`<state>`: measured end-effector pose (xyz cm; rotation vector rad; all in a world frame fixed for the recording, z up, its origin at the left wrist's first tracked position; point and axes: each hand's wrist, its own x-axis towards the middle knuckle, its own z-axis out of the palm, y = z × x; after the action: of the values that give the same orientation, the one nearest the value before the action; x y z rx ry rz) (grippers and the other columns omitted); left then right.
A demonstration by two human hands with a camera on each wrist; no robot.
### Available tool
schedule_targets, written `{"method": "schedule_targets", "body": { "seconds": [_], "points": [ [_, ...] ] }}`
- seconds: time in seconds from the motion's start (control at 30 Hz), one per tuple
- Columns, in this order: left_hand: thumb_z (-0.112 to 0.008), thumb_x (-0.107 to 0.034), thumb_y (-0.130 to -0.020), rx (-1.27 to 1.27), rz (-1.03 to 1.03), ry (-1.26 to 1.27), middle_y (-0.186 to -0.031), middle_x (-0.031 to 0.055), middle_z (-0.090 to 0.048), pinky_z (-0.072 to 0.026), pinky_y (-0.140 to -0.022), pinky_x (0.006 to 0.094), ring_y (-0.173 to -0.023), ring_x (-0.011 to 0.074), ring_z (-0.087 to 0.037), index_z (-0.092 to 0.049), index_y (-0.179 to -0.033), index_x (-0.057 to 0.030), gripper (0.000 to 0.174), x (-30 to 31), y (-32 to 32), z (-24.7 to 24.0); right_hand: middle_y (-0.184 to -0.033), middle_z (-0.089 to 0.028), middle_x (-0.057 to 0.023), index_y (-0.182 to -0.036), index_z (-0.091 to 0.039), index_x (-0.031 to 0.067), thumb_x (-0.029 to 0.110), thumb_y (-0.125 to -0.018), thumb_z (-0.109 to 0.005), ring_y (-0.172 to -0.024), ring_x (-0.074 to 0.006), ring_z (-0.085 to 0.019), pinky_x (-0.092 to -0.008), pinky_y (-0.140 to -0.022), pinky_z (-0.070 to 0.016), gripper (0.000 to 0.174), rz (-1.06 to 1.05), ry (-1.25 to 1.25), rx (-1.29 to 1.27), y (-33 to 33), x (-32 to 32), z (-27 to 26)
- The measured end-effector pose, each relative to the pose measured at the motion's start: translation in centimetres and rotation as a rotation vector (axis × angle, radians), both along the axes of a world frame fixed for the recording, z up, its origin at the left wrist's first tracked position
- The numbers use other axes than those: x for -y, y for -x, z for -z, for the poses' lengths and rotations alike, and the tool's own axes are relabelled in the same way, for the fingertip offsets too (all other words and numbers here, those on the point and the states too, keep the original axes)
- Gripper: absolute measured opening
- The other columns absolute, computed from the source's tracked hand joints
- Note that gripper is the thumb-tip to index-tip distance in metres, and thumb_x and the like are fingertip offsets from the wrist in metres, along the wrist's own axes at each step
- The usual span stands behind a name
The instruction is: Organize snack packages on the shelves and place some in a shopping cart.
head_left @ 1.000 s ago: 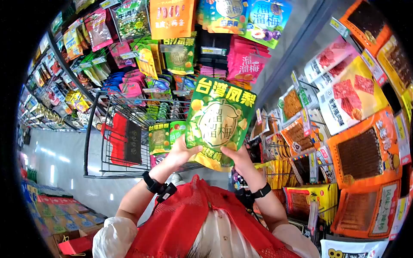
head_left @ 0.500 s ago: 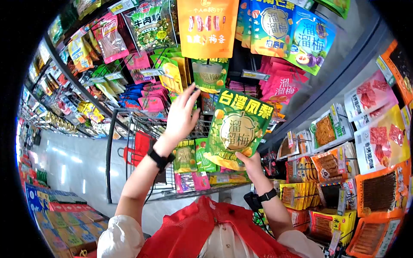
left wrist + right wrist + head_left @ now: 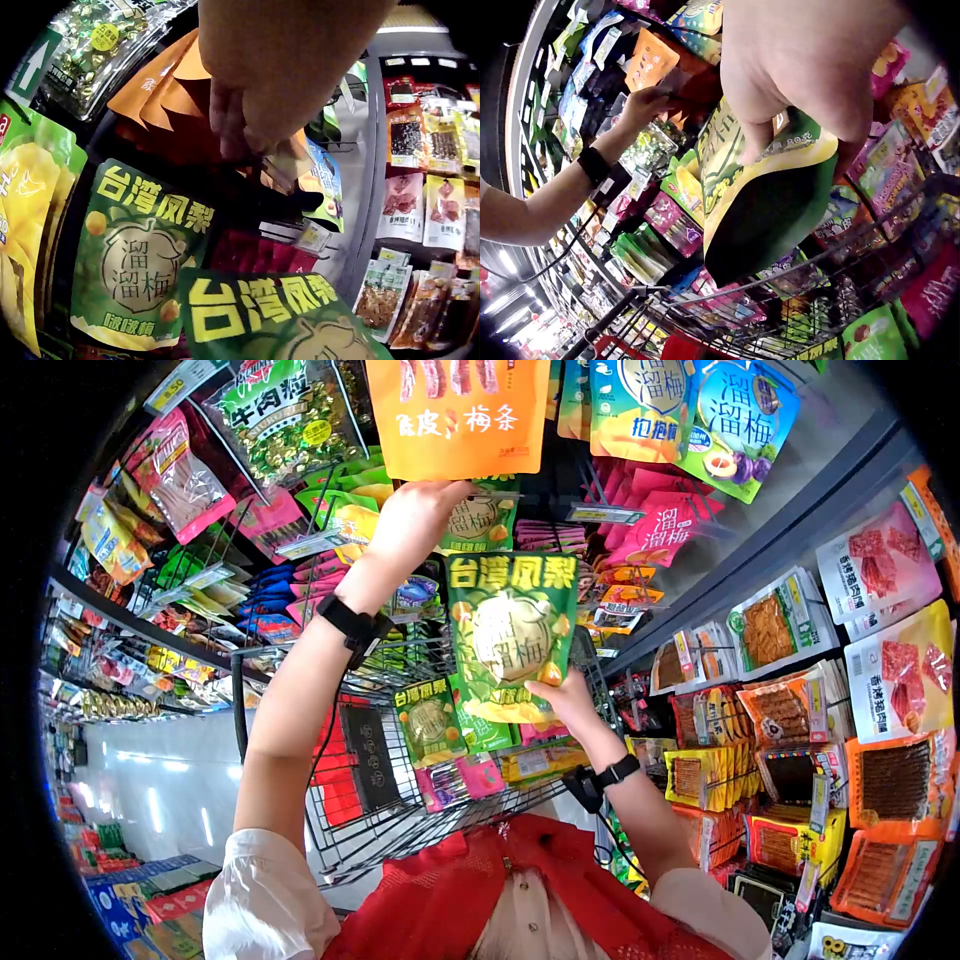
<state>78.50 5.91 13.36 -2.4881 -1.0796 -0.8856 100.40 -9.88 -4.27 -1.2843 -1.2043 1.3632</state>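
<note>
My right hand [image 3: 575, 705] pinches the lower right corner of a green snack bag [image 3: 510, 635] with yellow lettering, thumb on its front. The bag stands upright over the cart, and its dark underside [image 3: 772, 217] shows in the right wrist view. My left hand [image 3: 425, 520] reaches up to the rack just below a hanging orange bag [image 3: 460, 420]. Its curled fingers [image 3: 229, 124] pinch a clear price tag holder [image 3: 285, 169] at the end of a hook. A matching green bag [image 3: 139, 262] hangs on the rack beside that hand.
A black wire cart [image 3: 345, 840] stands before me, holding another green bag [image 3: 430, 720] and several snack packs. Blue bags [image 3: 735, 425] and pink bags [image 3: 660, 525] hang to the right of the orange one. A side rack of meat snacks [image 3: 895, 780] runs along my right.
My left hand has let go of the green bag and risen to the price tag holder under the orange bag. The right hand keeps hold of the green bag alone.
</note>
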Motion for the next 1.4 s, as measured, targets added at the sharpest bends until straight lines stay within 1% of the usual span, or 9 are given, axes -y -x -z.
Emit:
{"method": "schedule_targets", "body": {
  "seconds": [0.27, 0.57, 0.63, 0.87, 1.1, 1.17, 1.3, 1.37, 1.4],
  "points": [
    [-0.053, -0.001, -0.072, 0.153, 0.005, 0.035, -0.076, 0.0145, -0.060, -0.0469, -0.061, 0.0351, -0.067, 0.0301, -0.058, -0.061, -0.093, -0.0086, 0.023, 0.4, 0.0, -2.4, -0.087, -0.061, -0.0071, -0.096, -0.054, -0.0013, 0.010, -0.070, -0.065, -0.077, -0.0140, -0.056, -0.0285, -0.069, -0.0439, 0.030, -0.185, -0.210, -0.050, 1.8, -5.9, -5.2],
    [-0.054, -0.001, -0.072, 0.162, 0.001, -0.016, -0.074, 0.0130, -0.060, -0.0462, -0.060, 0.0367, -0.067, 0.0304, -0.057, -0.061, -0.088, -0.0095, 0.019, 0.0, -0.5, -2.2, -0.091, -0.060, -0.0086, -0.099, -0.053, -0.0027, 0.009, -0.068, -0.067, -0.080, -0.0163, -0.056, -0.0298, -0.071, -0.0440, 0.036, -0.165, -0.141, -0.033, 3.2, -8.1, -7.8],
    [-0.054, -0.001, -0.072, 0.183, 0.000, -0.035, -0.075, 0.0130, -0.060, -0.0461, -0.060, 0.0368, -0.067, 0.0304, -0.057, -0.061, -0.088, -0.0094, 0.019, 0.0, -0.7, -2.2, -0.090, -0.061, -0.0060, -0.097, -0.056, -0.0012, 0.007, -0.072, -0.063, -0.079, -0.0121, -0.056, -0.0263, -0.070, -0.0437, 0.027, -0.190, -0.115, -0.055, 3.0, -7.6, -9.3],
    [-0.053, 0.000, -0.070, 0.158, -0.004, -0.023, -0.073, 0.0133, -0.059, -0.0452, -0.060, 0.0376, -0.067, 0.0308, -0.057, -0.061, -0.089, -0.0091, 0.022, 0.0, -0.9, -1.8, -0.087, -0.061, -0.0063, -0.095, -0.058, 0.0006, 0.008, -0.070, -0.066, -0.074, -0.0123, -0.057, -0.0270, -0.066, -0.0443, 0.028, -0.195, 0.029, -0.297, 2.7, -7.5, -7.8],
    [-0.053, 0.000, -0.073, 0.122, -0.041, 0.007, -0.080, 0.0125, -0.061, -0.0465, -0.062, 0.0344, -0.071, 0.0288, -0.059, -0.062, -0.091, -0.0080, 0.021, -0.2, -0.9, -1.9, -0.086, -0.061, -0.0057, -0.095, -0.058, 0.0008, 0.009, -0.070, -0.065, -0.071, -0.0121, -0.057, -0.0268, -0.064, -0.0447, 0.027, -0.209, 0.048, -0.262, 2.8, -7.0, -8.7],
    [-0.054, 0.000, -0.074, 0.117, -0.042, 0.018, -0.080, 0.0120, -0.061, -0.0463, -0.062, 0.0344, -0.072, 0.0289, -0.059, -0.062, -0.090, -0.0080, 0.020, -0.1, -1.0, -2.0, -0.098, -0.059, -0.0064, -0.103, -0.054, 0.0001, 0.005, -0.074, -0.061, -0.087, -0.0133, -0.055, -0.0271, -0.076, -0.0424, 0.031, -0.226, 0.109, -0.217, 2.7, -7.2, -8.6],
    [-0.054, -0.001, -0.074, 0.114, -0.037, 0.014, -0.079, 0.0116, -0.061, -0.0462, -0.062, 0.0342, -0.072, 0.0288, -0.059, -0.061, -0.090, -0.0079, 0.019, 0.0, -1.1, -1.6, -0.097, -0.059, -0.0065, -0.102, -0.054, 0.0009, 0.007, -0.073, -0.063, -0.086, -0.0134, -0.054, -0.0269, -0.076, -0.0419, 0.031, -0.210, 0.086, -0.224, 3.0, -8.5, -8.3],
    [-0.054, -0.001, -0.074, 0.132, 0.003, 0.000, -0.079, 0.0115, -0.061, -0.0461, -0.062, 0.0347, -0.073, 0.0288, -0.058, -0.061, -0.089, -0.0079, 0.018, 0.1, -1.3, -1.5, -0.089, -0.057, -0.0086, -0.096, -0.053, -0.0016, 0.015, -0.069, -0.068, -0.080, -0.0165, -0.053, -0.0307, -0.070, -0.0420, 0.035, -0.144, 0.103, -0.131, 3.4, -10.2, -8.5],
    [-0.054, -0.002, -0.074, 0.121, -0.005, -0.017, -0.079, 0.0112, -0.061, -0.0459, -0.063, 0.0348, -0.073, 0.0291, -0.058, -0.061, -0.088, -0.0079, 0.017, 0.3, -1.4, -1.4, -0.091, -0.059, -0.0058, -0.099, -0.056, 0.0012, 0.009, -0.070, -0.067, -0.081, -0.0132, -0.054, -0.0267, -0.071, -0.0420, 0.031, -0.074, 0.155, -0.085, 3.8, -11.6, -7.8]
  ]
}}
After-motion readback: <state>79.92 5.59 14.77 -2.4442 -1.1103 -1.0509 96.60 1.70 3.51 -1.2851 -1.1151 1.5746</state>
